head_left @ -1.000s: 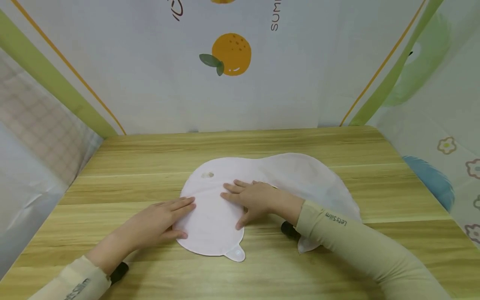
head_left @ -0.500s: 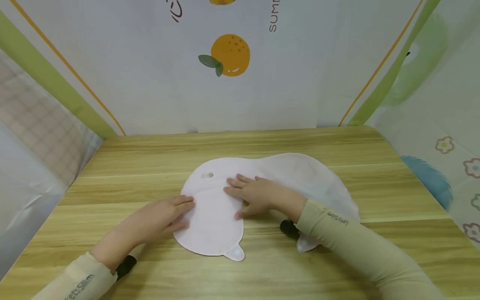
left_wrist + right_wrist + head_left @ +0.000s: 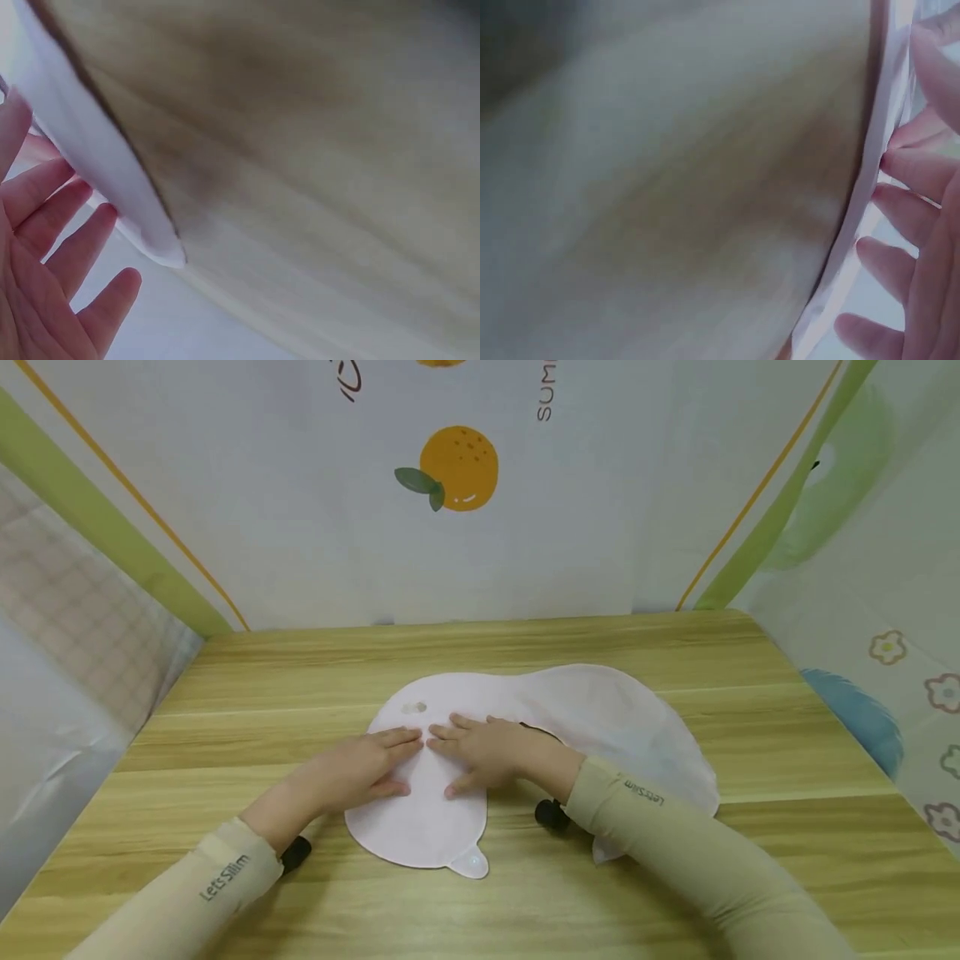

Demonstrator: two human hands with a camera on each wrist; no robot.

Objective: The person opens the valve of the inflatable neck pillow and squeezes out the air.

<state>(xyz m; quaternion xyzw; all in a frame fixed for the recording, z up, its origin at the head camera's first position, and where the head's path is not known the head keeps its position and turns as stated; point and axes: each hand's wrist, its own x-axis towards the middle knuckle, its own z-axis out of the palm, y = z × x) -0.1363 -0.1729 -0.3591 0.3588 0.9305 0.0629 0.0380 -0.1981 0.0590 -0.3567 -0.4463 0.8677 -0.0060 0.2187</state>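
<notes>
A pale pink, U-shaped cloth [image 3: 420, 827] that looks like a baby bib lies flat on the wooden table. A small tab [image 3: 470, 862] with a snap sits at its left end, and the other end is partly hidden under the right sleeve. My left hand [image 3: 360, 768] rests on the left lobe with fingers extended. Spread fingers of my right hand [image 3: 491, 750] lie on the same lobe, fingertips close to the left hand's. In the left wrist view, the left hand [image 3: 52, 247] touches the cloth [image 3: 105, 142]; the right wrist view has the right hand [image 3: 922, 217] along its edge.
The wooden table [image 3: 262, 685] has a white curtain [image 3: 570, 527] with a printed orange behind it. Black wrist-worn pieces [image 3: 551, 815] hang below both wrists. Printed cloth [image 3: 862, 635] drapes along the right side.
My left hand has slid right and slightly away across the cloth. The right hand has shifted a little left, so the fingertips of both hands are closer together. The cloth stays almost in place.
</notes>
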